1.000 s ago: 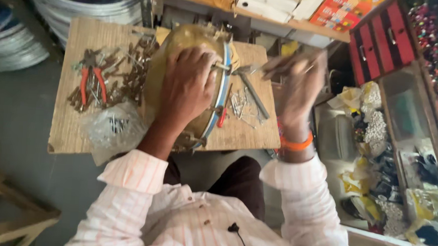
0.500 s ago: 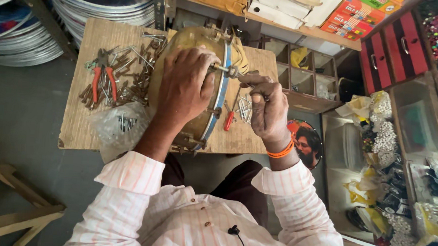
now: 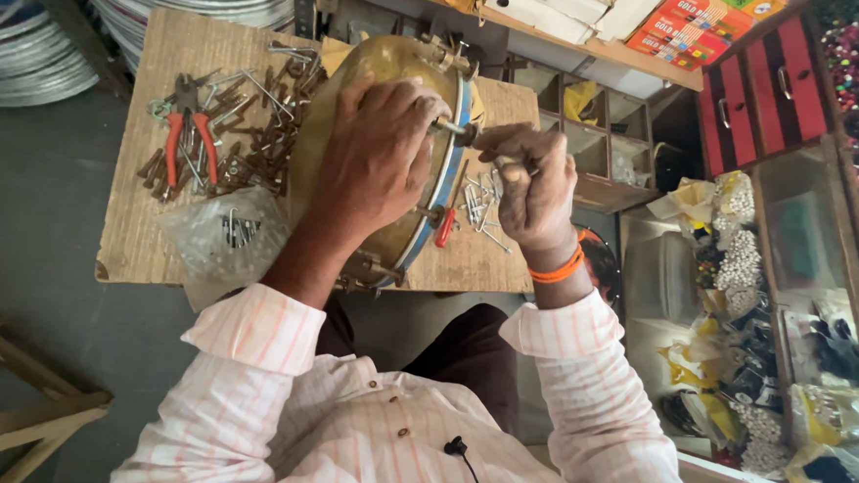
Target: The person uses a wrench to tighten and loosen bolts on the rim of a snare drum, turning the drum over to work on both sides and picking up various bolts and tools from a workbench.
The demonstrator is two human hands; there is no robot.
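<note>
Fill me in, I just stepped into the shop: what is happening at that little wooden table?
A person seated at the wooden table is working on a brass-coloured drum lying on its side. The left hand presses down on its shell, while the right hand grips a small tool at a bolt on the blue-edged rim. Red-handled pliers and loose metal hooks lie alongside.

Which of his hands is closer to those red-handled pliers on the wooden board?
Left. The left hand lies on the brass drum shell, just right of the pliers; the right hand is farther right, beyond the drum's blue rim.
</note>
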